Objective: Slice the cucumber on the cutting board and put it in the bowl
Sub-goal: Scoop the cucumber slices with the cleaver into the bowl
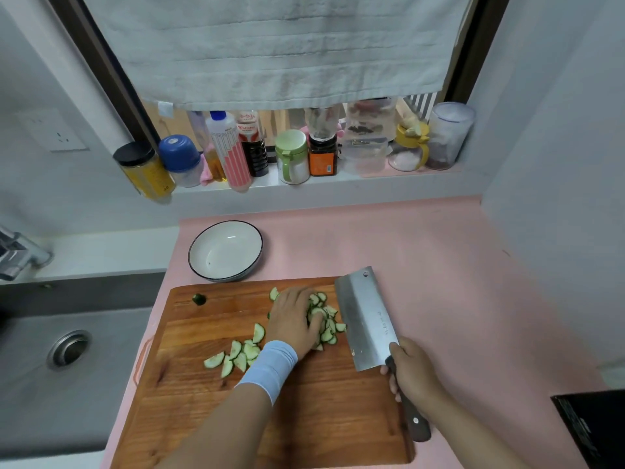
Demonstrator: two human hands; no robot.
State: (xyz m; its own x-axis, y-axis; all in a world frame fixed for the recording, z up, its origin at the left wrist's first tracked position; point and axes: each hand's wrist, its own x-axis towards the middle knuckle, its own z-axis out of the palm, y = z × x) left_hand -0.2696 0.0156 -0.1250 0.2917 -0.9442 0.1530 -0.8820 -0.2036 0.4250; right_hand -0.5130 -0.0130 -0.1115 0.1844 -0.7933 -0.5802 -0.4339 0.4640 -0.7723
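Observation:
A wooden cutting board (304, 411) lies on the pink counter. Several half-moon cucumber slices (236, 358) are scattered left of centre, and a heap of slices (326, 328) sits by the cleaver blade. My left hand (292, 318) rests flat over that heap, fingers pressed against the slices. My right hand (411, 372) grips the dark handle of a steel cleaver (367, 319), whose broad blade lies tilted just right of the heap. A dark cucumber end (199, 298) lies near the board's far left corner. The white bowl (203, 265) with a dark rim stands empty beyond the board.
A grey sink with a drain (69, 350) lies to the left, a faucet (20, 255) above it. Bottles and jars (236, 154) crowd the window ledge under a hanging towel (270, 52). A black object (592, 428) sits at the counter's near right.

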